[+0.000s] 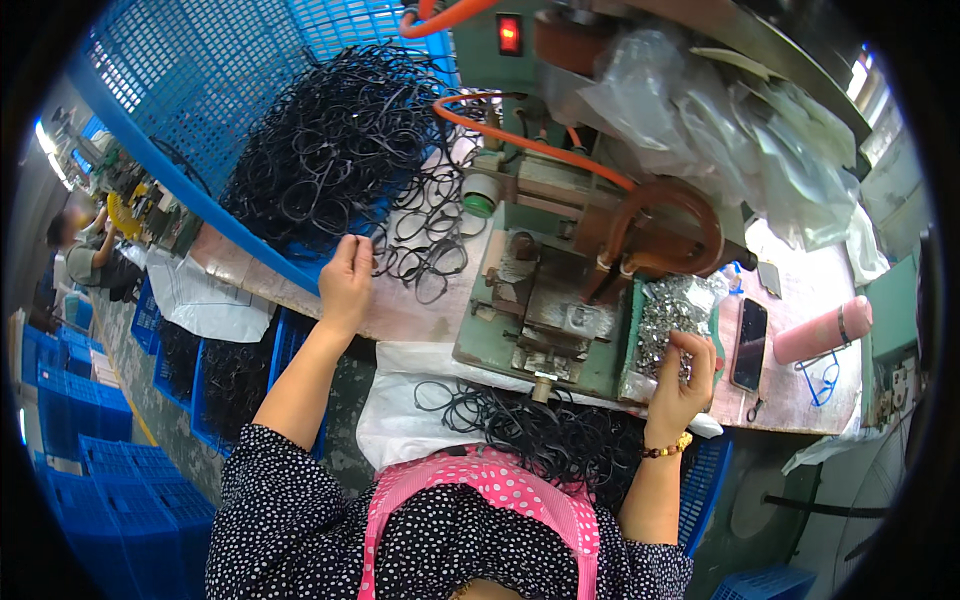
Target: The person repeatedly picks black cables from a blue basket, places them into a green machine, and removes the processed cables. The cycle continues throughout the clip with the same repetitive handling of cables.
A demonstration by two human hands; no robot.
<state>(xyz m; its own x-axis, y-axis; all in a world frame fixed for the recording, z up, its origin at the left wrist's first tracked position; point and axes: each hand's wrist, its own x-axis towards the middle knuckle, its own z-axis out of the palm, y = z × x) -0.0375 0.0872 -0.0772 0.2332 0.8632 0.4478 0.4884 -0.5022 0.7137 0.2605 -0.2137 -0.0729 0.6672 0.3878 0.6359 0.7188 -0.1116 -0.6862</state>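
My left hand [347, 285] is at the near rim of a big blue basket [150, 165], its fingers pinched together. Whatever they hold is too small to make out. Looped black straps [330, 140] heap up in the basket and spill onto the table beside the hand. My right hand [688, 388] is over a green-edged tray [632, 330] of small shiny metal pieces [665, 310], thumb and fingertips closed together. Anything between them is hidden. Between my hands stands a green press machine [560, 310] with a metal block. More black straps [560, 430] lie across my lap.
Right of the tray lie a phone [749, 343], a pink bottle [825, 332] and blue-framed glasses [823, 380]. Clear plastic bags [720, 130] and an orange hose [540, 140] hang about the machine. Blue crates [90, 420] stand at left; a co-worker [90, 255] sits farther off.
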